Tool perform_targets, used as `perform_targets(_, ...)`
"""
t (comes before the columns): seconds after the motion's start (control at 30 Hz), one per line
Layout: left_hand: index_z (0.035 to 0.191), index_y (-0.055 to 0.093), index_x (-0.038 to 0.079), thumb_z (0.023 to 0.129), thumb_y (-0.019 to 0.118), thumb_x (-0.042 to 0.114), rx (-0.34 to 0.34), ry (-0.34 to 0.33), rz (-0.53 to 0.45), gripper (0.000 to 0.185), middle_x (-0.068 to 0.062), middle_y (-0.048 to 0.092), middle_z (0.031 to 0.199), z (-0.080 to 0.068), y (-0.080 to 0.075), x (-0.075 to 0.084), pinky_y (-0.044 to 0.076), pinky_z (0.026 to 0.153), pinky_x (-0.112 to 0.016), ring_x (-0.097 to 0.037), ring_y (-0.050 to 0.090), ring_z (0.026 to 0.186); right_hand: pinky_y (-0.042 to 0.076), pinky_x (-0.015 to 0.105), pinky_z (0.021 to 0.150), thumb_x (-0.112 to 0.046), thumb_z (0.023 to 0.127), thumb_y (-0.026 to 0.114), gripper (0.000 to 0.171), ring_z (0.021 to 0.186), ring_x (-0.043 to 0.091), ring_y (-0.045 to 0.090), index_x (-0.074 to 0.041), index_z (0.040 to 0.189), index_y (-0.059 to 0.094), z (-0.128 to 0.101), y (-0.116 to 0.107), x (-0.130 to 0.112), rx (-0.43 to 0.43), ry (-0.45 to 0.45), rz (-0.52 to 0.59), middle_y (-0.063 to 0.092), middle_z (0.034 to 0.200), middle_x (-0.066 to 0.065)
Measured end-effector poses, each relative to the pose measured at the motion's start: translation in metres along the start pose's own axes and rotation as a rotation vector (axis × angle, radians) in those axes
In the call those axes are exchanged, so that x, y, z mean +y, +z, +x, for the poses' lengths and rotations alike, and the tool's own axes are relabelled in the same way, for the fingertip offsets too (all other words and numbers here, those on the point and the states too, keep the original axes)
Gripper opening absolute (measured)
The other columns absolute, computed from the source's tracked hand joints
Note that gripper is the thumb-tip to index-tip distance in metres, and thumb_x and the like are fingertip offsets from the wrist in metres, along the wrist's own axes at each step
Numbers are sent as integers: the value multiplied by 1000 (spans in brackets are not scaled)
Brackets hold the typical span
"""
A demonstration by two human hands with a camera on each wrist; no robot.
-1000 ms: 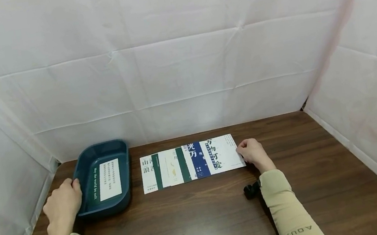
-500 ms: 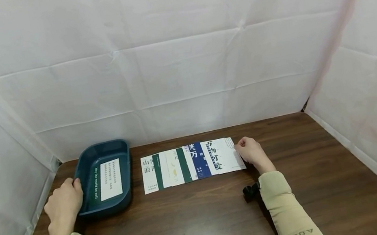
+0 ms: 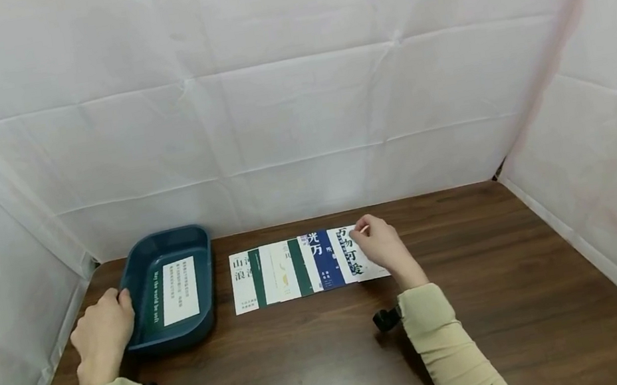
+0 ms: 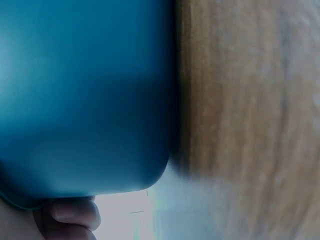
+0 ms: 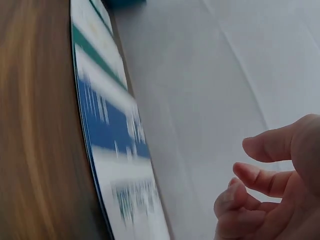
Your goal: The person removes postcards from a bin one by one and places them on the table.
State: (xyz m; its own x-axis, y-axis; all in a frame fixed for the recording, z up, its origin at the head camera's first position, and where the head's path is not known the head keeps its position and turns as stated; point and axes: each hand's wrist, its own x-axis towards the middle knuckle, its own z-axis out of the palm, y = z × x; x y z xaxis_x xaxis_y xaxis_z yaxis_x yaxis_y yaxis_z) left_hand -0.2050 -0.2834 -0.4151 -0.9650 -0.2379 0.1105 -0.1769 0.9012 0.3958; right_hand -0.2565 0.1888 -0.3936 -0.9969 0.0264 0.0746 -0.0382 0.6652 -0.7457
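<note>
Left hand (image 3: pixel 102 333) grips the near left rim of the blue tray (image 3: pixel 204 283), fingers curled over the edge. Right hand (image 3: pixel 379 248) hovers over the rightmost card (image 3: pixel 350 254) in the row of cards (image 3: pixel 296 268) beside the tray, fingers loosely curled; whether it touches the card is unclear. Both wrist views are blurred.

The worktop (image 3: pixel 324 365) was dark wood-grain, smooth with a low sheen. At centre, the cards (image 3: pixel 302 266) looked like printed paper, matt. At left, the tray (image 3: pixel 144 343) was smooth teal plastic, faintly glossy. The backdrop (image 3: pixel 292 87) seemed creased white cloth or paper; the blur left that unsettled.
</note>
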Motion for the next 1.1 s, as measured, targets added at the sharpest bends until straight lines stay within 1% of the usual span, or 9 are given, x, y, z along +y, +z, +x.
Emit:
perform_targets(0.1, 125, 50, -10, 106, 34, 29, 5, 2, -1, 45, -43, 55, 106, 0, 0, 2, 41, 57, -62, -57, 56, 78, 43, 33, 59, -23, 97, 58, 16, 68, 19, 54, -9, 102, 60, -4, 18, -22, -30, -57, 35, 58, 82, 7)
perform_targets(0.23, 125, 49, -10, 106, 34, 28, -3, -3, 3, 45, -43, 55, 107, -1, 1, 3, 42, 58, -62, -57, 56, 79, 43, 33, 59, -24, 97, 59, 15, 68, 19, 54, -11, 105, 59, -12, 48, -52, -133, -101, 94, 58, 86, 5)
perform_targets(0.37, 127, 49, -9, 106, 34, 29, -9, -7, 4, 46, -42, 55, 108, -2, 4, 4, 42, 59, -62, -56, 56, 79, 45, 32, 62, -25, 96, 61, 21, 75, 18, 57, -11, 111, 59, -20, 76, -81, -216, -132, 159, 59, 92, 3)
perform_targets(0.47, 128, 49, -9, 106, 34, 29, -5, -10, 5, 46, -42, 55, 109, -3, 5, 5, 43, 59, -62, -56, 57, 79, 46, 32, 67, -23, 96, 62, 23, 82, 16, 57, -10, 114, 59, -27, 96, -104, -235, -150, 218, 59, 95, 1)
perform_targets(0.63, 126, 50, -9, 106, 34, 29, 16, -11, 5, 46, -42, 55, 107, -3, 2, 5, 42, 59, -63, -56, 56, 78, 47, 31, 70, -22, 96, 62, 24, 81, 14, 56, -11, 117, 59, -40, 122, -139, -253, -157, 319, 59, 94, -2)
perform_targets(0.73, 127, 50, -9, 106, 34, 29, 20, -12, 9, 46, -42, 55, 107, -3, 0, 5, 42, 59, -63, -56, 56, 79, 48, 30, 74, -22, 95, 64, 26, 85, 11, 57, -14, 118, 59, -46, 137, -161, -293, -123, 382, 59, 98, -5)
perform_targets(0.83, 128, 49, -10, 106, 34, 28, 10, -11, 13, 46, -42, 55, 108, -4, -1, 6, 42, 59, -63, -56, 56, 78, 48, 31, 78, -21, 93, 66, 28, 91, 10, 57, -15, 119, 59, -53, 154, -180, -349, -75, 461, 60, 106, -2)
perform_targets(0.93, 127, 49, -10, 106, 34, 28, 4, -7, 15, 46, -42, 56, 105, -5, 0, 5, 42, 58, -62, -55, 57, 75, 48, 33, 81, -22, 92, 67, 30, 98, 12, 55, -17, 120, 58, -57, 173, -195, -392, -18, 498, 58, 113, 0)
perform_targets(1.1, 120, 53, -9, 106, 34, 28, 15, -3, 11, 43, -41, 57, 98, -4, 2, 5, 42, 55, -61, -54, 57, 72, 47, 38, 90, -25, 94, 66, 41, 118, 17, 52, -16, 132, 52, -56, 207, -208, -412, 56, 370, 52, 134, 3)
